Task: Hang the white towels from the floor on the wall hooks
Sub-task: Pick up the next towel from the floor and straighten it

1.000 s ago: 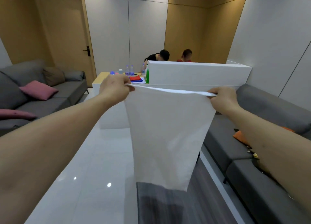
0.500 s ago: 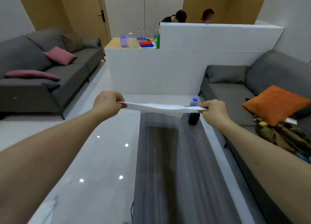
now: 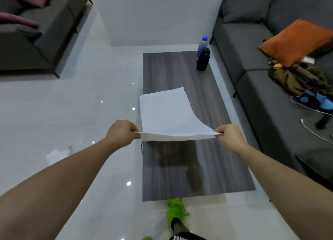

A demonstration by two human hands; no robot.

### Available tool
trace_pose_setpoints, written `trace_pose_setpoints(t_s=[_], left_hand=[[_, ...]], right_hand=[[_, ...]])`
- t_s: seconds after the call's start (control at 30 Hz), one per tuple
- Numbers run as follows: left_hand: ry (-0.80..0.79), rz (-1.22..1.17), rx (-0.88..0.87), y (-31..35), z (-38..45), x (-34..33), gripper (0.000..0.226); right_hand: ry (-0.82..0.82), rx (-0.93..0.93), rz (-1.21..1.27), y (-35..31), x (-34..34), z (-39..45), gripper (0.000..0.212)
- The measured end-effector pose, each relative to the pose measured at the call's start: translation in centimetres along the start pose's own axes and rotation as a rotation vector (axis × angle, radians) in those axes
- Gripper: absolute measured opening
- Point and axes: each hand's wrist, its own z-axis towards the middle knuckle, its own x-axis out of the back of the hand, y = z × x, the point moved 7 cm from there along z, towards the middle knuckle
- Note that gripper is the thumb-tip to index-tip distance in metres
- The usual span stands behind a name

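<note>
Towel (image 3: 167, 113) count one, held at centre frame over the table (image 3: 180, 167), far end draped on the tabletop, left hand (image 3: 120, 132) and right hand (image 3: 228, 136) each pinched shut on a near corner; no hooks or hung towels visible, so hanging seems not yet done; bottles (image 3: 203, 58) two.

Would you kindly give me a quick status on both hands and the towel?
Left hand and right hand each pinch a near corner. White towel spread over coffee table, far edge down. No wall hooks in view. Bottles clear at far end.
</note>
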Motion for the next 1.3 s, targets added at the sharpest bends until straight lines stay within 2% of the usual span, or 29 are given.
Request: trace_pose_setpoints(t_s=[0.1,0.2,0.5,0.73,0.93,1.03,1.17,1.3], left_hand=[[-0.065,0.017,-0.027,-2.2,-3.9,-2.5,0.009],[-0.073,0.033,-0.055,-3.3,-6.6,-2.9,0.010],[0.057,0.036,-0.134,-1.6,-6.8,2.5,0.005],[0.073,0.027,-0.075,-0.7,0.3,3.9,0.007],[0.008,0.023,0.046,-1.4,7.6,0.7,0.007],[0.008,0.034,0.068,-0.5,11.1,1.3,0.007],[0.066,0.029,0.064,2.6,15.5,6.7,0.007],[0.203,0.062,0.026,7.9,19.0,16.8,0.008]], right_hand=[[-0.066,-0.014,-0.018,1.4,-2.7,-4.5,0.022],[-0.064,-0.029,-0.025,1.5,-3.3,-7.6,0.018],[0.066,0.011,-0.040,-1.9,1.4,-8.5,0.016],[0.082,0.013,-0.001,-3.1,3.3,-0.6,0.007],[-0.043,-0.009,-0.036,-1.8,-0.3,9.0,0.010],[-0.064,-0.005,-0.028,-2.0,-0.2,13.5,0.012],[-0.002,0.051,-0.016,-5.5,5.1,19.2,0.012],[0.156,0.128,0.008,-11.0,15.8,22.8,0.009]])
